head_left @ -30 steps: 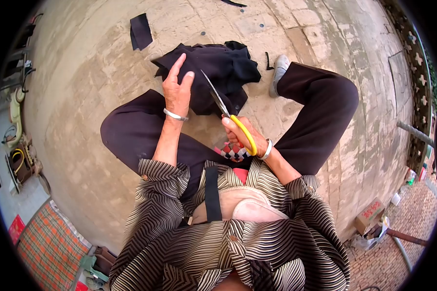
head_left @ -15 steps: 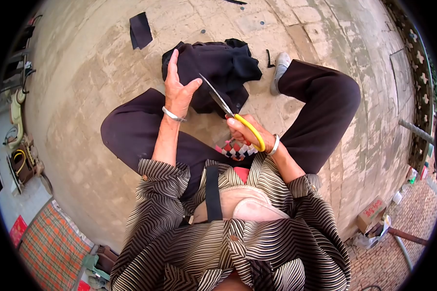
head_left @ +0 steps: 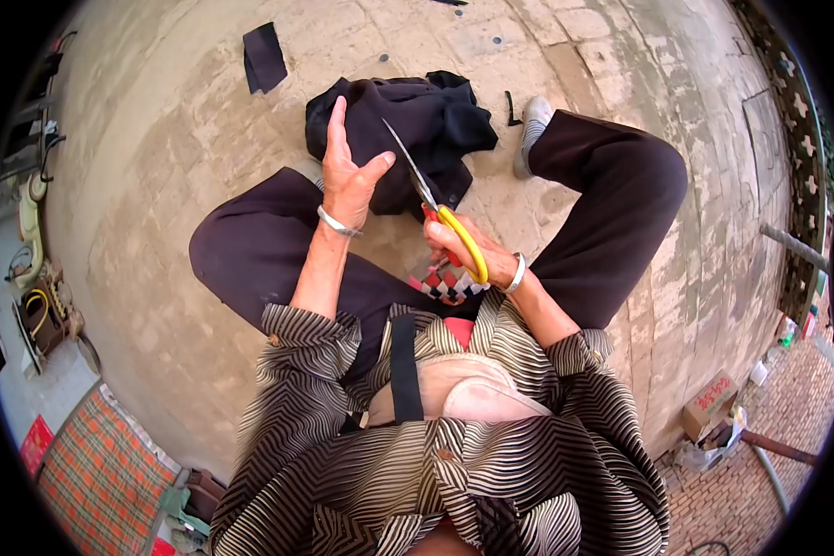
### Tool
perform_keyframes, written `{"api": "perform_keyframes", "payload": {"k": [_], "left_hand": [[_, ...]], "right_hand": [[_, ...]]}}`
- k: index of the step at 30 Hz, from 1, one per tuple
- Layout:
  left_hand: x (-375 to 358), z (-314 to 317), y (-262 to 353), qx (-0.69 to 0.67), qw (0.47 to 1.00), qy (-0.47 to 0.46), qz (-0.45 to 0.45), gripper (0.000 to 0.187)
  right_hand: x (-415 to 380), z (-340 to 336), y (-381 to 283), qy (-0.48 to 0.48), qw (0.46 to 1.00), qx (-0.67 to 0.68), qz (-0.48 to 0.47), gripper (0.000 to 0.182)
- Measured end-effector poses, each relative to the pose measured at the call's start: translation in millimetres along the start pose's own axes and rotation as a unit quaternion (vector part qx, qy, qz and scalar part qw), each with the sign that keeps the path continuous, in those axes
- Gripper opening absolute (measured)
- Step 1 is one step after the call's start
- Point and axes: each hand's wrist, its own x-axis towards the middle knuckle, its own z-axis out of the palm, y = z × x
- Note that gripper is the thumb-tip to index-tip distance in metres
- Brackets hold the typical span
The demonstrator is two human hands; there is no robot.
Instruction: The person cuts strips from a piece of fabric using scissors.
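Scissors (head_left: 458,227) with yellow and red handles are gripped in my right hand (head_left: 477,252), which is closed round them. Their blades, held together or nearly so, point up and to the left, overlapping the dark cloth in this view. My left hand (head_left: 350,185) is open, fingers stretched forward and thumb held apart toward the scissor tip, with nothing in it. Beyond both hands, a bunched black garment or cloth (head_left: 435,120) lies on the ground between my legs. Part of it is hidden behind my left hand.
A black cloth scrap (head_left: 265,57) lies on the ground at the upper left. Near my right foot (head_left: 534,130) is a thin dark strip (head_left: 511,108). A checked blanket (head_left: 107,477) is at the lower left, and a cardboard box (head_left: 709,405) stands at the lower right.
My right hand has shifted slightly left with the scissors, whose blades now point a little more upright. My left hand has moved slightly right. The cloth lies as before.
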Motion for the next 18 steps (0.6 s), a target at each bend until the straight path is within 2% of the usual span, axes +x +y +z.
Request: {"api": "perform_keyframes", "payload": {"k": [3,5,9,11,18], "left_hand": [[0,1,0,-0.011,1.000,0.010,0.003,0.091],[0,2,1,-0.008,1.000,0.013,0.003,0.091],[-2,5,3,0.024,0.999,0.018,0.022,0.090],[-3,6,2,0.026,0.999,0.010,0.020,0.088],[-4,10,5,-0.003,1.000,0.014,0.003,0.087]], "right_hand": [[1,6,-5,0.037,0.999,-0.013,-0.032,0.062],[0,6,-7,0.050,0.998,-0.048,-0.010,0.045],[6,5,-2,0.037,0.999,-0.029,0.013,0.044],[9,8,-1,0.088,0.993,-0.074,-0.020,0.062],[10,11,6,0.117,0.988,-0.102,-0.019,0.064]]}}
